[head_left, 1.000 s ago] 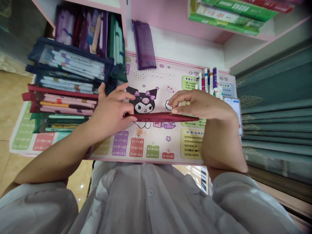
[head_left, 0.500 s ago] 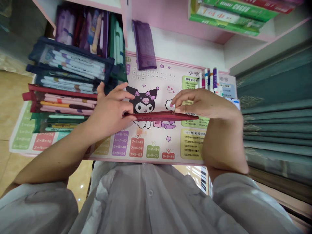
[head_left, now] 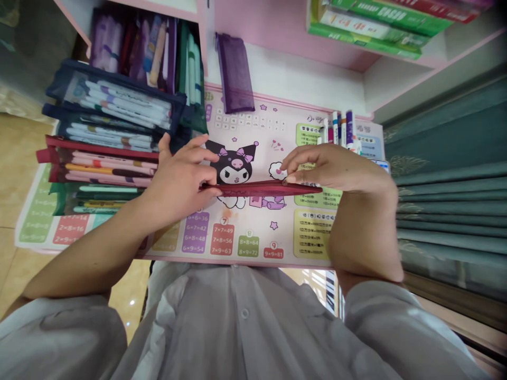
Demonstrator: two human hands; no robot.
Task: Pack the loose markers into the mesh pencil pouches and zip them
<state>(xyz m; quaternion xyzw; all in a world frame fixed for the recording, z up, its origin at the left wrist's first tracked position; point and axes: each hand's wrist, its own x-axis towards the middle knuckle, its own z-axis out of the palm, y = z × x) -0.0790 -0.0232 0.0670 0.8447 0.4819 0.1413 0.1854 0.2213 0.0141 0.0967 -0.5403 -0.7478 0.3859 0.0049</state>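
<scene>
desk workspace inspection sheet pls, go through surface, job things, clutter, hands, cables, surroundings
surface: pink desk covered by a printed times-table mat with a cartoon character
job's things: flat dark red pencil case lying across the mat
clutter: mesh pencil cases full of pens piled at left; purple mesh pouch at the far edge; markers standing at right; phone partly behind the right hand
hands: left hand over the case's left end; right hand pinching its right end
cables: nothing seen
surroundings: green books on a pink shelf above, teal curtain at right, tiled floor at left
</scene>
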